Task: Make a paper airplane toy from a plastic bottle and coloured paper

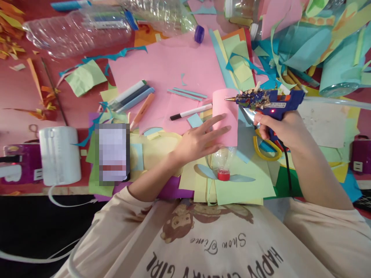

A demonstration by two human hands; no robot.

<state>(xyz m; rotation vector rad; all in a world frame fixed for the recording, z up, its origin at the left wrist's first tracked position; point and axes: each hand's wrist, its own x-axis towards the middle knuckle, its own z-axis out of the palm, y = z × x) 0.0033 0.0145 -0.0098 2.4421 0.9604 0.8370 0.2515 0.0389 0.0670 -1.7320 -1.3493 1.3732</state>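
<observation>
A clear plastic bottle (225, 157) with a red cap (223, 175) lies with its neck toward me, and pink paper (224, 133) wraps its body. My left hand (199, 137) rests on the pink wrap, fingers spread across it. In my right hand (275, 125) is a blue hot glue gun (269, 103), its small red light lit. The metal nozzle points left, over or against the upper part of the pink wrap; contact is unclear. Below the gun lie scissors with yellow handles (268, 148), partly hidden.
Clear bottles (78, 33) lie along the far side. Several markers (133, 96) and thin blue strips (187, 94) lie on pink paper. At left are a phone (113, 152), blurred out, and a white power box (60, 154). Paper scraps surround my hands; the gun's cord (287, 170) trails toward me.
</observation>
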